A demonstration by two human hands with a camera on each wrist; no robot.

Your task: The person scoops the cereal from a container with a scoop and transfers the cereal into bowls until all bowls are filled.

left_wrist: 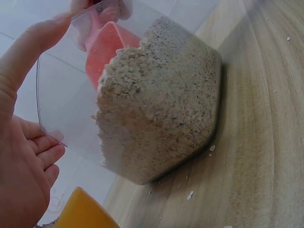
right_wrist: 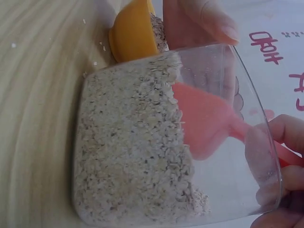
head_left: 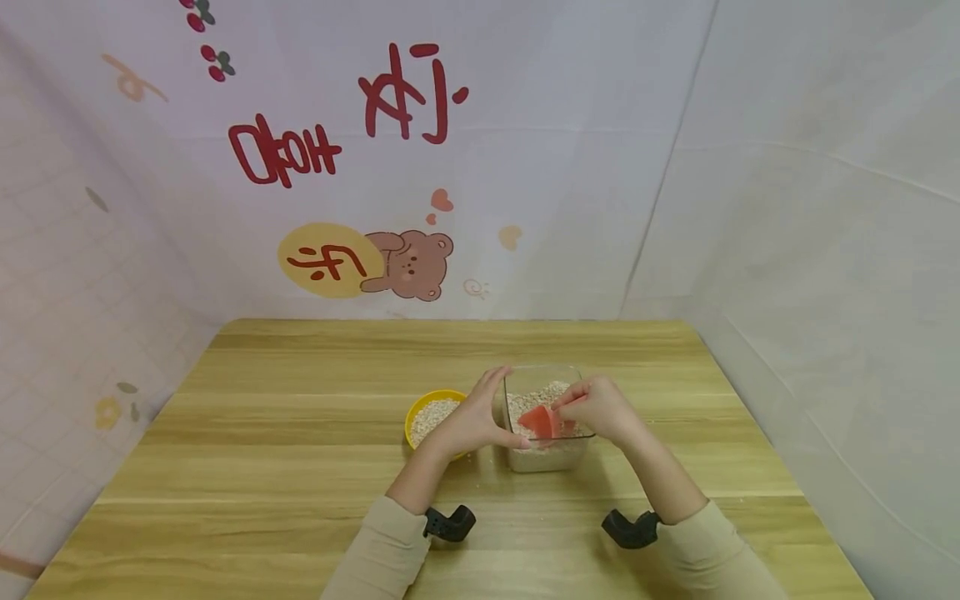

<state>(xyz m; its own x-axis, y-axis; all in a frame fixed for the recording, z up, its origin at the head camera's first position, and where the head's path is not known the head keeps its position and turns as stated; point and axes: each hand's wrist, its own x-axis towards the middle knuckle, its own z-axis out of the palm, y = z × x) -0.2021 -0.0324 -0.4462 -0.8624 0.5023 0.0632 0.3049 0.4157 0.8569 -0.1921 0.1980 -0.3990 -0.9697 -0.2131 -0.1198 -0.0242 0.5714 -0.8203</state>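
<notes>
A clear square container (head_left: 551,461) stands on the table, well filled with rolled oats (right_wrist: 128,137). My left hand (head_left: 474,419) holds it at the left side, the thumb on the near rim and the fingers spread along the side rim. Inside, a pink-red scoop (head_left: 536,422) leans with its blade dug into the top of the oats. My right hand (head_left: 600,408) pinches the scoop's handle over the container's right side; the fingers partly cover the handle in the head view.
Left of the container is a yellow bowl (head_left: 409,425) of oats, partly hidden behind my left hand and forearm. Several stray flakes (left_wrist: 190,195) lie on the wooden table (head_left: 300,467). White printed cloth (head_left: 555,208) hangs behind and at both sides.
</notes>
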